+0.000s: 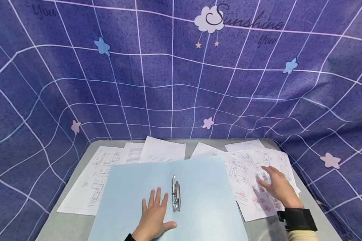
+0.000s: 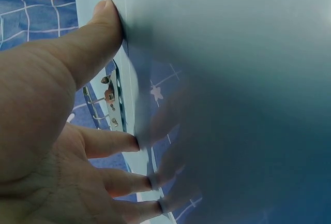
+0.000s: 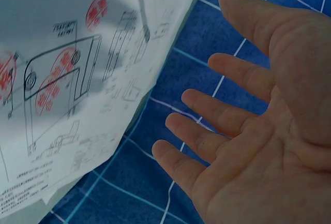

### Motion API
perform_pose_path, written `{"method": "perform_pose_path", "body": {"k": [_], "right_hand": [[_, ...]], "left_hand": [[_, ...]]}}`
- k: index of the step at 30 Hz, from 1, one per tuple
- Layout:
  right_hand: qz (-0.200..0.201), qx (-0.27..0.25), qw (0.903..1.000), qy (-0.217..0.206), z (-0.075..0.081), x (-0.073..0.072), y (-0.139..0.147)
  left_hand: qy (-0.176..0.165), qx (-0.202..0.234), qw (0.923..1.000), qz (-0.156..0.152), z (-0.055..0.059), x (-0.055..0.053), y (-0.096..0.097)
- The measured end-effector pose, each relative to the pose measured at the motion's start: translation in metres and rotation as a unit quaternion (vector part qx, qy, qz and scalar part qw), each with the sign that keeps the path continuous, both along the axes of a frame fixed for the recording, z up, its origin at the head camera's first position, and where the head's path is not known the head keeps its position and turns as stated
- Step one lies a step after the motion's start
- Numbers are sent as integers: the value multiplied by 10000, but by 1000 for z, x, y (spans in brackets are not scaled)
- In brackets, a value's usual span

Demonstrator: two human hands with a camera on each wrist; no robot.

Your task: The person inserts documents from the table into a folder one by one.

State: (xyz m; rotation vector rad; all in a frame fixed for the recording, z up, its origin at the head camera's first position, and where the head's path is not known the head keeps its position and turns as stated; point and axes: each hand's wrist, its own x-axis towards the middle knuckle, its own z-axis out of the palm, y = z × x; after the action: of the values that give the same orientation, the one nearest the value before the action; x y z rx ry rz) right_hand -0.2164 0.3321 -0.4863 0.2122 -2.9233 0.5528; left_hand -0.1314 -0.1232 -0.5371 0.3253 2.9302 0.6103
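Note:
A light blue folder [image 1: 208, 197] lies spread flat on the table, with a metal lever clip [image 1: 176, 194] along its spine; the clip [image 2: 115, 97] also shows in the left wrist view. My left hand [image 1: 154, 216] rests on the folder's left half with fingers spread, thumb [image 2: 106, 22] pointing toward the spine. Over on the right, my right hand [image 1: 279, 185] hovers above printed drawing sheets [image 1: 241, 170], fingers apart and nothing in them. In the right wrist view, a sheet with red stamps [image 3: 57, 74] appears beside the fingers.
More drawings [image 1: 90, 187] stick out from under the folder's left side. White text pages [image 1: 163, 149] lie behind it. The grey table [image 1: 69, 222] is backed by a purple-blue curtain [image 1: 157, 70] with grid lines and stars, which also hangs along both sides.

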Motion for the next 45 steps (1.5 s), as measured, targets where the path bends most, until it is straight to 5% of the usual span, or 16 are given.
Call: {"method": "perform_pose_path", "body": {"k": [7, 17, 38, 45], "right_hand": [[-111, 44, 9998, -147, -3, 1, 13], [14, 13, 9996, 265, -12, 2, 26], [-829, 515, 9883, -1176, -34, -4, 35], [-884, 573, 9861, -1285, -35, -5, 34]], "left_hand": [[57, -18, 10000, -47, -2, 0, -1], [76, -13, 10000, -24, -3, 0, 0], [84, 10, 9999, -62, -1, 1, -2], [99, 40, 9999, -50, 0, 1, -1]]}}
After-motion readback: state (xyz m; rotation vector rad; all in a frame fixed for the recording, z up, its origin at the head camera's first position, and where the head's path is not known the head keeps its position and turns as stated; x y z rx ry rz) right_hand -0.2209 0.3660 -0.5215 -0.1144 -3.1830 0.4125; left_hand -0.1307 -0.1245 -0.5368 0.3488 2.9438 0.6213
